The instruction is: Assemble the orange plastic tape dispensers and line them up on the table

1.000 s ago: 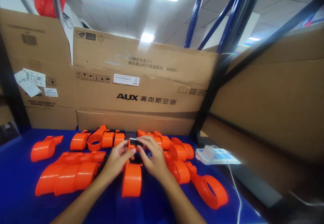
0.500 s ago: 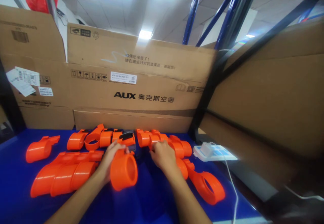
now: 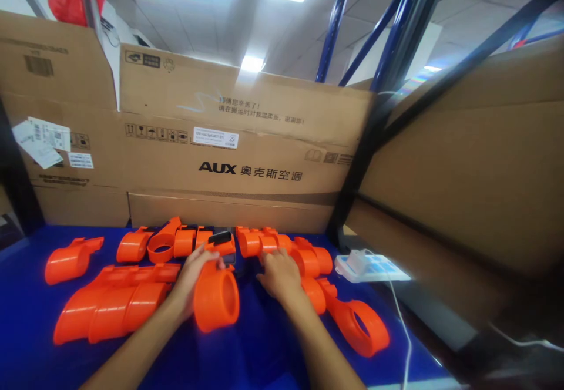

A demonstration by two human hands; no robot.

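My left hand (image 3: 194, 275) is closed around an orange plastic ring-shaped part (image 3: 203, 308), its round opening turned to the right. Just beyond the fingers is another orange piece with a black strip (image 3: 219, 238) on top; whether it joins the held part I cannot tell. My right hand (image 3: 281, 275) is at the near side of a back row of orange ring parts (image 3: 251, 242). Its fingers are curled and their tips are hidden, so anything between them cannot be made out. More orange ring parts (image 3: 315, 261) lie beside that hand.
Nested orange ring parts (image 3: 110, 311) lie left of my left forearm, with a single one (image 3: 68, 264) behind. Another ring part (image 3: 363, 328) lies at the right. A white power strip (image 3: 370, 266) with a cable sits near the blue tabletop's (image 3: 255, 349) right edge. Cardboard (image 3: 247, 196) stands behind.
My right hand has shifted slightly left and down, and its thumb stands out more from the fingers. My left hand and the orange ring part are almost unmoved.
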